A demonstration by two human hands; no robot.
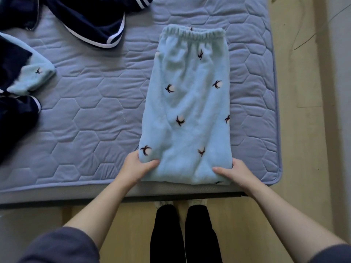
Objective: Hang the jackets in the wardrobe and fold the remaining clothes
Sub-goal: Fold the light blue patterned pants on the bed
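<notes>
**Fleece trousers partly folded, the rest of the pile waiting**

Nearest, the person stands at the edge of the bed (85, 130), both arms reaching over it. The left grip (136, 168) and the right grip (234, 172) each grasp a near corner of the pale blue fleece trousers (186, 111), thumbs on top and fingers tucked under the cloth. The trousers lie flat on the quilted mattress near its right side, with the elastic waistband at the far end. They look already doubled into one narrow panel, and a lower layer peeps out at the near edge. I judge this garment to be mid-fold, with at least one more turn toward the waistband needed for a compact bundle.

Farther off, at the left edge, a matching blue fleece piece (32, 76) lies crumpled against dark navy cloth (17, 120). At the far end a navy garment with white stripes (91, 21) sprawls unfolded. It may be one of the jackets, though I cannot tell for certain. No wardrobe or finished stack is in view, so most of the job seems left: this fold to complete, the heaps to sort, and any jackets to hang.
</notes>
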